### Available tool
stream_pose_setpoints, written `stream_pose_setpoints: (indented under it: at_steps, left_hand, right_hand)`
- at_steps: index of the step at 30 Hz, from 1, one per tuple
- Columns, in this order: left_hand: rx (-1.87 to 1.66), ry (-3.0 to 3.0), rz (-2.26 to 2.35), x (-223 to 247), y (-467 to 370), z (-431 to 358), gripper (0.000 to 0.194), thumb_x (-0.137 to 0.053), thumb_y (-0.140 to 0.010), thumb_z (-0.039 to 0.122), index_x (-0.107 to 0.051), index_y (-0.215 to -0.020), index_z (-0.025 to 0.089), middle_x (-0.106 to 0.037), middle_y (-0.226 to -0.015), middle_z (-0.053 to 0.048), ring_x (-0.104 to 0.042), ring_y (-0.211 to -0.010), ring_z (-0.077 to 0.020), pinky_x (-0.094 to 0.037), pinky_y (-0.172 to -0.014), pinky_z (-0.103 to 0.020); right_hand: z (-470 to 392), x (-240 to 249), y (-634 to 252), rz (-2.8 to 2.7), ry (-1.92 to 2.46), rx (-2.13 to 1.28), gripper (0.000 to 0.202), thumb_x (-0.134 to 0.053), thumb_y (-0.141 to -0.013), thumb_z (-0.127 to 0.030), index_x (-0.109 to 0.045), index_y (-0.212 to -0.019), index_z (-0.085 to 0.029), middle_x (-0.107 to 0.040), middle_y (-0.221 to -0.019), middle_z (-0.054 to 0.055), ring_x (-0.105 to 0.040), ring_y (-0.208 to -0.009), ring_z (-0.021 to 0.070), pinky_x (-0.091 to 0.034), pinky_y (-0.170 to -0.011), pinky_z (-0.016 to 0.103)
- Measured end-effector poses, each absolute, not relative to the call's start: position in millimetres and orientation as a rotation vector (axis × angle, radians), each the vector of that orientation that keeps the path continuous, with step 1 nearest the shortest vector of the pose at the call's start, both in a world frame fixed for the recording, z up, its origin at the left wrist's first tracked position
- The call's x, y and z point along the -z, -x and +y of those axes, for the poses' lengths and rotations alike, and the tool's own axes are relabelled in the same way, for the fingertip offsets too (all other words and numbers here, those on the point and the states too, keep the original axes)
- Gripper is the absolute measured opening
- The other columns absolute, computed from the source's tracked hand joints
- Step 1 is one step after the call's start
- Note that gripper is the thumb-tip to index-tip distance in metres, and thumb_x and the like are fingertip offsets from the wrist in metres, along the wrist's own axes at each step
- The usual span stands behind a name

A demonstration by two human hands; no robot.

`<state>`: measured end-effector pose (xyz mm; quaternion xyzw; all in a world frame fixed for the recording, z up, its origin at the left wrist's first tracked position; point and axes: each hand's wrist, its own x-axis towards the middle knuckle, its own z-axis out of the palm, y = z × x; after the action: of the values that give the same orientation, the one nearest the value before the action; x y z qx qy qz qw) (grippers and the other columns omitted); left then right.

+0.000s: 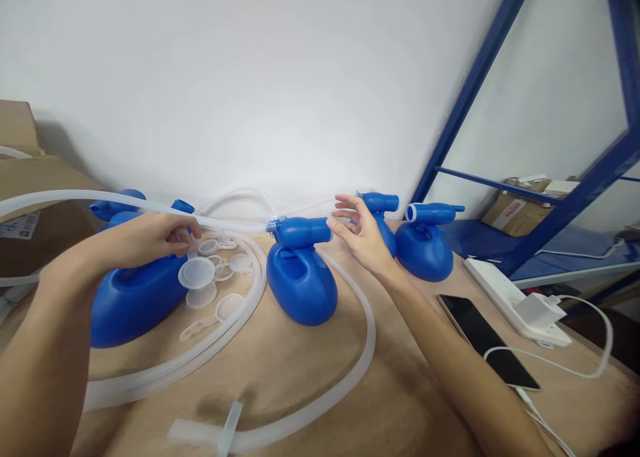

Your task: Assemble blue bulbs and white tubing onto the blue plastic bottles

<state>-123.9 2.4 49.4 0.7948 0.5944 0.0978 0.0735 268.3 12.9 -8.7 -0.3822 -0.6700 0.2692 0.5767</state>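
Note:
My left hand (176,234) is closed, its fingertips pinching a translucent plastic cap (197,273) by its strap above a small pile of similar caps (231,308). Fingers spread, my right hand (361,236) is beside the mouth of a blue plastic handled bottle (302,287); its thumb is close to the rim, and I cannot tell whether they touch. A clear hose (367,330) curves from behind this bottle to the front of the table. Behind my left hand lies a larger-looking blue bottle (135,307), partly hidden by my forearm.
Two more blue bottles (425,254) stand at the right rear. Coiled clear tubing (200,354) covers the left side. A phone (487,340) and a power strip (515,300) with a cable lie right. A cardboard box (50,177) is at left; a blue metal frame (470,90) rises right.

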Motion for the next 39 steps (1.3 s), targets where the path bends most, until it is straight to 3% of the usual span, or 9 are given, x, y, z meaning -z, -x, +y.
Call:
stream_pose_setpoints:
  at_steps: [5,9,12,17,22,28,32,36,39]
  left_hand:
    - [-1.071,-2.56,1.622,-62,78,-33,0.037,-0.067,-0.087,0.059,-0.073,-0.093,0.023,-0.075,-0.07,0.004,-0.066,-0.058,-0.0139,-0.049,-0.057,-0.022]
    - [-1.68,-3.136,1.262,-54,2,-65,0.01,-0.063,-0.1,0.026,-0.069,-0.093,0.022,-0.075,-0.071,0.004,-0.065,-0.055,-0.0097,-0.044,-0.052,-0.021]
    - [-1.696,-3.618,0.769,-42,-51,-69,0.017,-0.055,-0.099,0.012,-0.07,-0.095,0.019,-0.078,-0.079,0.0,-0.072,-0.069,-0.0142,-0.048,-0.056,-0.026]
    - [-1.886,-3.599,0.364,-20,-93,-46,0.02,-0.058,-0.097,0.009,-0.069,-0.111,0.017,-0.081,-0.092,-0.002,-0.076,-0.082,-0.017,-0.054,-0.064,-0.029]
    - [-1.672,-3.163,0.364,-17,-75,-21,0.03,-0.062,-0.1,0.015,-0.062,-0.13,0.02,-0.08,-0.117,-0.005,-0.077,-0.103,-0.0158,-0.06,-0.086,-0.025]
    - [-1.096,-2.972,1.324,-25,-24,17,0.053,-0.056,-0.099,0.061,-0.066,-0.131,0.021,-0.07,-0.14,-0.014,-0.069,-0.124,-0.0335,-0.055,-0.103,-0.044]
    - [-0.431,-2.875,1.568,-14,-14,34,0.085,-0.047,-0.089,0.085,-0.055,-0.145,0.021,-0.073,-0.129,-0.017,-0.072,-0.11,-0.0406,-0.056,-0.089,-0.047]
    - [-0.271,-2.8,1.726,-6,-25,36,0.089,-0.047,-0.085,0.089,-0.049,-0.139,0.018,-0.078,-0.105,-0.017,-0.074,-0.096,-0.0448,-0.052,-0.072,-0.043]
    - [-0.264,-2.868,1.745,-5,-32,36,0.083,-0.046,-0.086,0.086,-0.05,-0.132,0.017,-0.077,-0.103,-0.02,-0.074,-0.094,-0.0464,-0.05,-0.068,-0.042]
  right_hand:
    - [-24,-13,-255,-1.819,0.784,-0.759,0.04,-0.073,-0.091,-0.057,-0.071,-0.114,-0.024,-0.072,-0.102,0.005,-0.07,-0.103,0.0238,-0.056,-0.098,0.043]
    - [-45,-22,-247,-1.947,0.827,-1.125,0.075,-0.05,-0.097,-0.076,-0.051,-0.153,-0.028,-0.072,-0.124,0.01,-0.072,-0.105,0.0245,-0.058,-0.096,0.044]
    - [-44,-25,-250,-1.811,0.86,-1.561,0.084,-0.027,-0.098,-0.084,-0.042,-0.161,-0.031,-0.069,-0.133,0.011,-0.073,-0.106,0.0265,-0.063,-0.091,0.046]
    - [-29,-29,-271,-1.609,0.744,-1.763,0.064,-0.063,-0.095,-0.065,-0.058,-0.148,-0.028,-0.071,-0.127,0.007,-0.07,-0.118,0.0241,-0.058,-0.106,0.04]
    - [-6,-23,-284,-1.628,0.698,-1.211,0.042,-0.068,-0.095,-0.045,-0.068,-0.132,-0.026,-0.069,-0.131,0.007,-0.066,-0.121,0.024,-0.05,-0.114,0.045]
    - [50,23,-293,-1.64,0.63,-0.723,0.048,-0.068,-0.08,-0.028,-0.066,-0.128,-0.025,-0.066,-0.132,0.005,-0.056,-0.133,0.0263,-0.035,-0.125,0.047]
    - [66,56,-279,-1.567,0.645,-0.794,0.049,-0.067,-0.073,-0.029,-0.07,-0.121,-0.023,-0.066,-0.122,0.007,-0.058,-0.127,0.0299,-0.041,-0.12,0.048]
    - [67,71,-256,-1.497,0.629,-0.823,0.051,-0.057,-0.092,-0.049,-0.065,-0.138,-0.028,-0.057,-0.142,0.008,-0.052,-0.139,0.0293,-0.039,-0.122,0.047]
    - [70,75,-247,-1.488,0.609,-0.87,0.063,-0.046,-0.1,-0.06,-0.043,-0.158,-0.035,-0.041,-0.165,0.003,-0.038,-0.154,0.0246,-0.027,-0.13,0.047]
